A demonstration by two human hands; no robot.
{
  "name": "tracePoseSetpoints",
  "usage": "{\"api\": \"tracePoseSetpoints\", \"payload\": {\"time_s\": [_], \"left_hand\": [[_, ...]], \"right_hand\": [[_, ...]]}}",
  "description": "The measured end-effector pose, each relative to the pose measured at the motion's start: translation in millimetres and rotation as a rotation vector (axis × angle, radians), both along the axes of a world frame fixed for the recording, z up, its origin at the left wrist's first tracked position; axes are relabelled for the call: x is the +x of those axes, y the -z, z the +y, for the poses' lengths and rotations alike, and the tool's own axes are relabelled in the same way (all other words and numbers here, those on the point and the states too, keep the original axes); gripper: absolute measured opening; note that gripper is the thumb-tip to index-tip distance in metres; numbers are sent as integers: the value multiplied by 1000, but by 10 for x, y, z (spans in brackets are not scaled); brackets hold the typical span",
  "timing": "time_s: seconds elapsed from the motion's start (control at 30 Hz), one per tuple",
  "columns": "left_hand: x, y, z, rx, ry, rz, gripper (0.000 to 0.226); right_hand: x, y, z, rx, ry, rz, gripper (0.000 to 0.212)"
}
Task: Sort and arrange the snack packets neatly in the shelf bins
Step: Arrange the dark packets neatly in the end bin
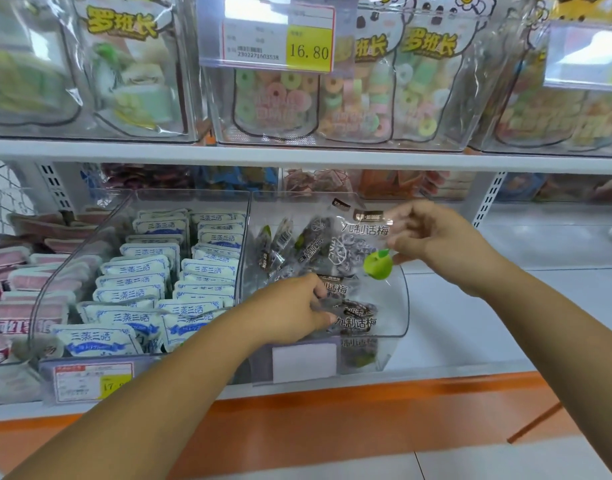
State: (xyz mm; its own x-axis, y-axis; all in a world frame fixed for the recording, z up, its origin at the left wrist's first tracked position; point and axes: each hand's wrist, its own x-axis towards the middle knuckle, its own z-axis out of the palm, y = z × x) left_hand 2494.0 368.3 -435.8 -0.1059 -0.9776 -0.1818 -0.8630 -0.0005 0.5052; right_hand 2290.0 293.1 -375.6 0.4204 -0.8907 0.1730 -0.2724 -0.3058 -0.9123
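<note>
Head view: both hands worked inside a clear shelf bin of dark plum packets.

The left hand [294, 308] reached in over the front edge of the clear bin [400, 306], its forearm slanting up from the lower left, and its fingers were closed around a dark plum packet [358, 315] lying near the bin's front. The right hand [432, 237] came in from the right with the wrist bent, pinching by its upper right corner a raised plum packet with a green apple mark [353, 247] above the bin's right side. More dark packets stood at the bin's back. In the neighbouring bin [72, 258] to the left, white-and-blue packets [142, 268] stood in rows. Both bins sat at the front edge of the white shelf [505, 323], with a price tag [93, 381] below the left one.
</note>
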Motion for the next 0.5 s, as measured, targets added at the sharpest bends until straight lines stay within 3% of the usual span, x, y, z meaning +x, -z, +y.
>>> {"api": "tracePoseSetpoints", "payload": {"time_s": [0.1,0.17,0.23,0.37,0.5], "left_hand": [[38,-18,12,-17,-86,26,48],[31,-33,30,-19,-105,16,57],[19,-41,32,-18,-93,18,68],[23,-64,13,4,-95,65,83],[36,-53,10,-5,-177,135,87]], "right_hand": [[-61,-54,47,-8,-8,-91,37],[-73,-63,83,-69,-71,-41,48],[-42,-11,123,-193,-116,136,50],[76,202,157,-547,-114,495,33],[164,229,143,-669,-185,829,18]]}}
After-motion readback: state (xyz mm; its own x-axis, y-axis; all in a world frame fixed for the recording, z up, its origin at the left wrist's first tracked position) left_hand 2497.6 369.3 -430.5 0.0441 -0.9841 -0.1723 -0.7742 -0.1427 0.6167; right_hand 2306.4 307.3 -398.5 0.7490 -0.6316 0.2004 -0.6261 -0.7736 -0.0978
